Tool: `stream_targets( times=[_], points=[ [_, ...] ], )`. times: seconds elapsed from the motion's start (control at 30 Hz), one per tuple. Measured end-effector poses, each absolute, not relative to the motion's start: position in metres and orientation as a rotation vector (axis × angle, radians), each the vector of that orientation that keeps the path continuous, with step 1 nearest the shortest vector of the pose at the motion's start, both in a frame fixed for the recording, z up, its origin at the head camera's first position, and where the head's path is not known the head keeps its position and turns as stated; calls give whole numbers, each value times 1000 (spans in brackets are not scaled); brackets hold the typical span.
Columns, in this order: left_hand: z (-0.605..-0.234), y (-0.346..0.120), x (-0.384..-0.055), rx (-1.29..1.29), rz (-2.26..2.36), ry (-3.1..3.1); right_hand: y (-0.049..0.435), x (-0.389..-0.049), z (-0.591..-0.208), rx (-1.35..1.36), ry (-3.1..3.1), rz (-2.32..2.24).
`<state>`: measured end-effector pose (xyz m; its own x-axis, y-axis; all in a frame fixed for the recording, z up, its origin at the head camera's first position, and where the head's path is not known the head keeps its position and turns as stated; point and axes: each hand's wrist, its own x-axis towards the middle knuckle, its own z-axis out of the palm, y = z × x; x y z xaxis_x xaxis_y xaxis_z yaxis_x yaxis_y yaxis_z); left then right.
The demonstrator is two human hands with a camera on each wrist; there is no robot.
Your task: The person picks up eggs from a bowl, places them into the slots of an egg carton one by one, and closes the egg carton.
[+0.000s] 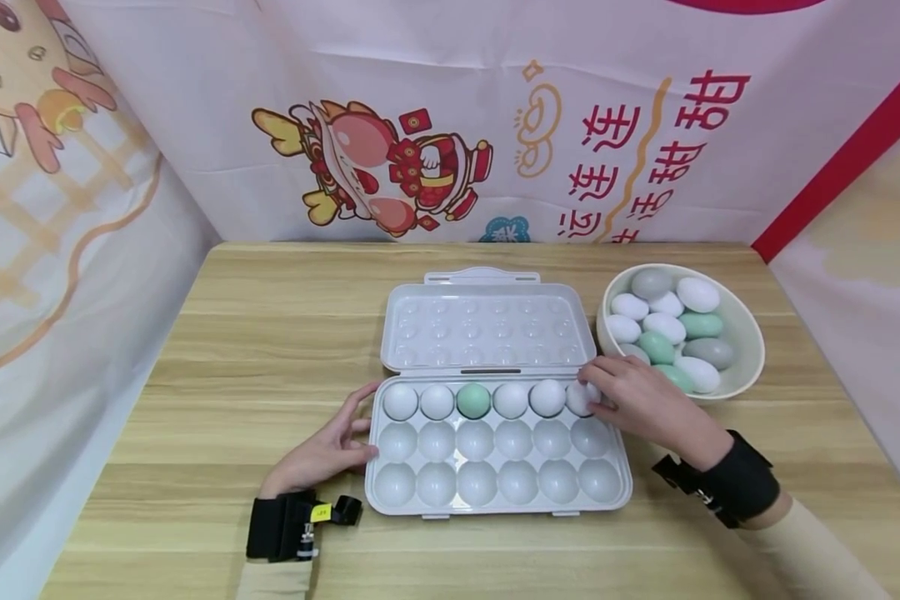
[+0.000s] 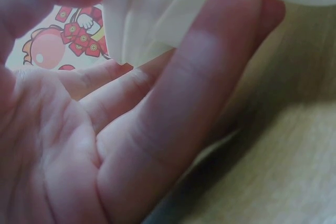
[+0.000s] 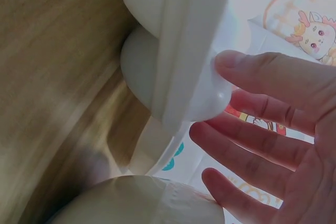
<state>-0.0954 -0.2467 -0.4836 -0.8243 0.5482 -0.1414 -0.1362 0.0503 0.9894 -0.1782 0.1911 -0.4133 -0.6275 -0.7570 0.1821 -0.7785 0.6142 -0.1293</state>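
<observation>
An open, light-grey plastic egg box point(image 1: 417, 462) with three rows of six round cups stands on the light wood-grain surface point(image 1: 217, 400), its shallow dimpled lid point(image 1: 487, 333) laid back from the box's far edge. The person's right hand point(image 1: 648, 400) is at the right end of the box's far row, its grip closed lightly on a smooth white egg point(image 1: 578, 398), thumb and fingers about the sides; the egg sits in the last cup of that row. To the left of it, in the same row of the box, are two white eggs, a smooth pale green egg point(image 1: 473, 401) and two more white ones at the left end. The box's middle and near rows show bare cups. The left hand point(image 1: 326, 446) rests against the left end of the box, its grip loose, the thumb touching the side and other fingers reaching toward the far left corner. A round cream bowl point(image 1: 756, 350) stands to the right of the box's lid, just beside it, holding a heap of white, pale green and grey eggs point(image 1: 663, 327). Beyond the box hangs a white cloth point(image 1: 450, 42) printed with a red-and-gold cartoon figure point(image 1: 367, 167) and red characters.
</observation>
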Motion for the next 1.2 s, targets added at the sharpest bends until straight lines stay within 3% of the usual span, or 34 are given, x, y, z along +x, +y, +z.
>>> stream_targets(
  times=[0.8,1.2],
  points=[
    [-485,-246,-96,388,1828,1837,203,-196,-383,1332,-2543,414],
    [-484,-247,-96,359,1825,1846,223,-216,-368,1134,-2673,344]
  ],
)
